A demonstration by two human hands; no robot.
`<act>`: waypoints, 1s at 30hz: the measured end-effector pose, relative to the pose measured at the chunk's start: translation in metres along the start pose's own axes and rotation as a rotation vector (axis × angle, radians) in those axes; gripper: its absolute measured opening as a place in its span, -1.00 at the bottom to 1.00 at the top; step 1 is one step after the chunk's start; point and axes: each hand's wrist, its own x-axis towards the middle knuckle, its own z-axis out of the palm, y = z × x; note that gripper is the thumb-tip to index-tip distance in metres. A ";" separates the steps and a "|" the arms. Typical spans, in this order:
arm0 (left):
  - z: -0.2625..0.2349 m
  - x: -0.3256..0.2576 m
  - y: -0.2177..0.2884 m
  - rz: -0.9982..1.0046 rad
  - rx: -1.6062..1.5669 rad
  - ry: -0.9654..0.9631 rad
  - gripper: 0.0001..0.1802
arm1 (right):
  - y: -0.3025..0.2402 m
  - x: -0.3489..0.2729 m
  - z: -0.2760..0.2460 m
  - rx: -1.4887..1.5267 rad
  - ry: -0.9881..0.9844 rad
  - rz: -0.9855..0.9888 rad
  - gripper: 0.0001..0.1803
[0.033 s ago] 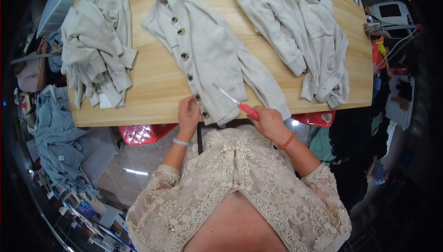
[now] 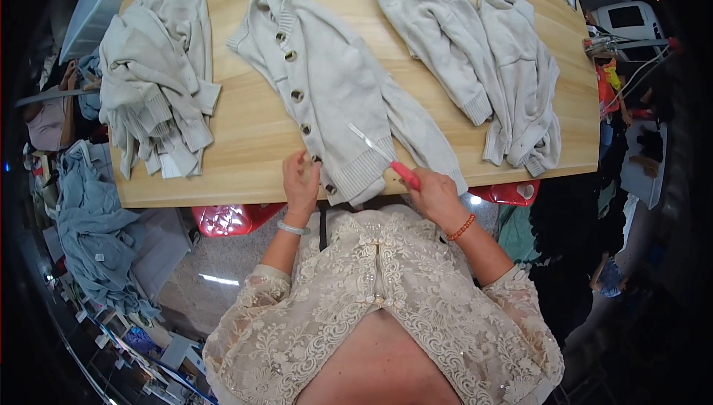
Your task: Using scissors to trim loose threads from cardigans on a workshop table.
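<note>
Pale knit fills the heap of cardigans (image 2: 152, 78) near the left edge of the wooden surface (image 2: 245, 130), sleeves and cuffs tangled together. Next comes the spread cardigan (image 2: 338, 82), front up in the middle of the surface, collar toward the far edge, ribbed hem at the near edge; 6 dark buttons run down its front band. The left hand (image 2: 299, 190) rests by the lowest 2 buttons, fingers parted and loosely curved; whether a fingertip touches the band, I cannot tell. For good control, laying those fingers flat on the band would probably hold the knit taut and stop it sliding off the near edge. Farther right, the thin blade of the red-handled tool (image 2: 405, 175) points away from the body over the lower front, near the hem. The right hand (image 2: 437, 196) grips its handle. A pointed tip could well snag such soft knit, so lifting it clear between touches and aiming it away from the left fingers seems wise. Toward the right edge lie another cardigan (image 2: 434, 34) and a crumpled cardigan (image 2: 523, 71), both apart from the blade, where they are best left.
</note>
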 end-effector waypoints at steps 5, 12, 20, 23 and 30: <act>0.014 0.110 0.023 0.067 0.048 0.194 -0.21 | 0.022 0.037 -0.012 -0.033 0.242 0.207 -0.62; 0.046 0.234 0.035 0.037 0.288 0.188 0.13 | 0.005 0.068 0.019 0.125 0.260 0.129 -0.49; 0.057 0.322 0.024 -0.133 0.320 -0.117 -0.10 | -0.023 0.116 0.063 0.090 0.306 0.268 -0.03; 0.078 0.334 0.025 -0.139 0.141 -0.138 -0.39 | -0.019 0.131 0.059 0.102 0.076 0.388 -0.20; 0.069 0.332 0.129 -0.393 -1.107 -0.443 -0.67 | -0.007 0.098 -0.021 0.363 0.545 0.239 -0.60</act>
